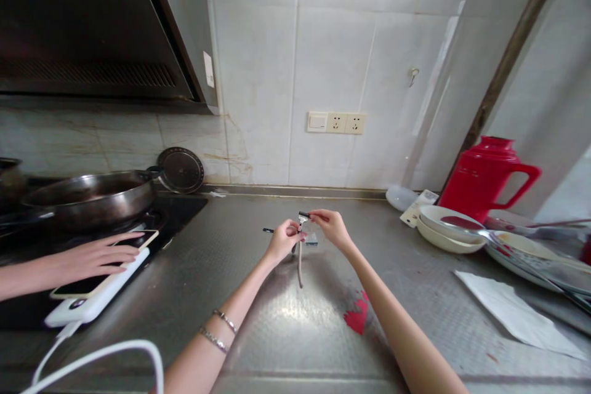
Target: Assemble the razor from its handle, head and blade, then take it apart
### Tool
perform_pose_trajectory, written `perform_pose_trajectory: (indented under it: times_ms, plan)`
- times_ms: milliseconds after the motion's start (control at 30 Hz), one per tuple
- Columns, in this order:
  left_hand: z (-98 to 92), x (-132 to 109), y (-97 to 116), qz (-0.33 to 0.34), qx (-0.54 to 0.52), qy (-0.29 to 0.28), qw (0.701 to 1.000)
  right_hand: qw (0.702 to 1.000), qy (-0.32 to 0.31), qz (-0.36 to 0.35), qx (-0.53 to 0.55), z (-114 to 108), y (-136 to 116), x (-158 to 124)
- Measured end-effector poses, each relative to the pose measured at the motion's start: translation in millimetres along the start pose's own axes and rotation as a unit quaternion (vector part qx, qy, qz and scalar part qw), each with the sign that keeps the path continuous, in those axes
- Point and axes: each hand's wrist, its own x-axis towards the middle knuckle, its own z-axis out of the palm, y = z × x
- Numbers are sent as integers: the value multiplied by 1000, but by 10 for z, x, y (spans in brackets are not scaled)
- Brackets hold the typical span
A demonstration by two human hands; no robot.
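Note:
In the middle of the head view, above the steel counter, my two hands meet at a small T-shaped thing that looks like a razor (303,218), with a black head and a pale neck. My left hand (282,241) pinches it just below the head. My right hand (331,226) has its fingertips closed on the right end of the black head. A thin greyish-beige stem (300,271) extends down from beneath my left fingers. Beside them is a small clear plastic piece (312,237) with a dark edge. A short black piece (268,231) shows left of my left hand.
Another person's hand (101,261) rests on a phone and white power bank (104,298) at the left, by a pan (92,200) on the stove. Right stand a red thermos (480,175), stacked bowls (447,240) and a paper napkin (512,314). Red scraps (357,318) lie on the counter.

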Motion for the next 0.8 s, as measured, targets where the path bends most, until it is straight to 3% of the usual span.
perform_pose_trajectory:
  times_ms: [800]
  plan:
    - [12,-8,-33,1,15,19,1000,999,-5,-33,-13,39,-71,-23]
